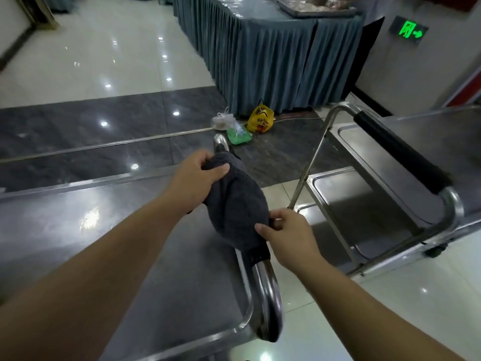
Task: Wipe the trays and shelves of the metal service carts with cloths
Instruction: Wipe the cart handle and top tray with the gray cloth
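A dark grey cloth (236,204) is draped over the handle bar (268,290) of the near metal cart, whose top tray (109,243) fills the lower left. My left hand (195,181) grips the cloth's far end, thumb on top. Its near end is pinched by my right hand (289,235) beside the bar. A second metal cart (421,162) stands to the right, with a black-padded handle (398,149) and lower shelves (351,204) showing.
Yellow (260,119), green (238,135) and clear plastic bags (222,121) lie on the dark floor strip ahead. A table with a grey-blue skirt (265,61) stands beyond them. A wall with a green exit sign (408,31) rises at the right. Glossy tile floor lies between the carts.
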Available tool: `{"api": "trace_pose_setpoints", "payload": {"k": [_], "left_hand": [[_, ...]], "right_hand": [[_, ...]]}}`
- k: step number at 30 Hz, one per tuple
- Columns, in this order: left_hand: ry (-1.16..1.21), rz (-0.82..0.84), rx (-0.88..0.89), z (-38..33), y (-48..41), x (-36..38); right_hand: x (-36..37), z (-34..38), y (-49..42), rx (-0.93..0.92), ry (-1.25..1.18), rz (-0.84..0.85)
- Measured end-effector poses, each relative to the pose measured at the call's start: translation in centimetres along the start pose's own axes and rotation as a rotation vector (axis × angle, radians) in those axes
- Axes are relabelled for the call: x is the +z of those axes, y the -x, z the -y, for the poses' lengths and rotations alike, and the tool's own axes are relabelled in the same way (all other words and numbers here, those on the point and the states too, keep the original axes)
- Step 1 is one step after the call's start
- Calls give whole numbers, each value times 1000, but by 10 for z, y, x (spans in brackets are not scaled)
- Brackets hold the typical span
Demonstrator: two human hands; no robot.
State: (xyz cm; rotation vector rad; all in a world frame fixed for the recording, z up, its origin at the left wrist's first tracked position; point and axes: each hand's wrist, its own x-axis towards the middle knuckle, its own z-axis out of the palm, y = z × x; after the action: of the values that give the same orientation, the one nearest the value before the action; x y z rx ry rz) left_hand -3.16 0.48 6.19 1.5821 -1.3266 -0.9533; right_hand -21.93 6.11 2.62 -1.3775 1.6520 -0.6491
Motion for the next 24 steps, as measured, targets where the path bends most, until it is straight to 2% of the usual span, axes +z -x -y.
{"api": "trace_pose_setpoints", "payload": {"k": [3, 6, 11, 14, 18, 24], "left_hand": [[117, -112, -4, -10, 12, -13], [198, -225, 23, -18, 27, -30], [314, -357, -20, -22, 57, -64], [268, -432, -47, -17, 74, -85], [204, -379, -49, -10, 104, -118], [233, -382, -45, 2, 157, -173]], "right_hand": [[-3, 11, -1, -82, -215, -127], [-14, 31, -6, -185, -330, -194], [-31, 73, -7, -289, -475, -127], [-33, 97, -1, -296, -585, 35], [-25, 121, 12, -376, -416, 168], [22, 149, 44, -672, 130, 58]]}}
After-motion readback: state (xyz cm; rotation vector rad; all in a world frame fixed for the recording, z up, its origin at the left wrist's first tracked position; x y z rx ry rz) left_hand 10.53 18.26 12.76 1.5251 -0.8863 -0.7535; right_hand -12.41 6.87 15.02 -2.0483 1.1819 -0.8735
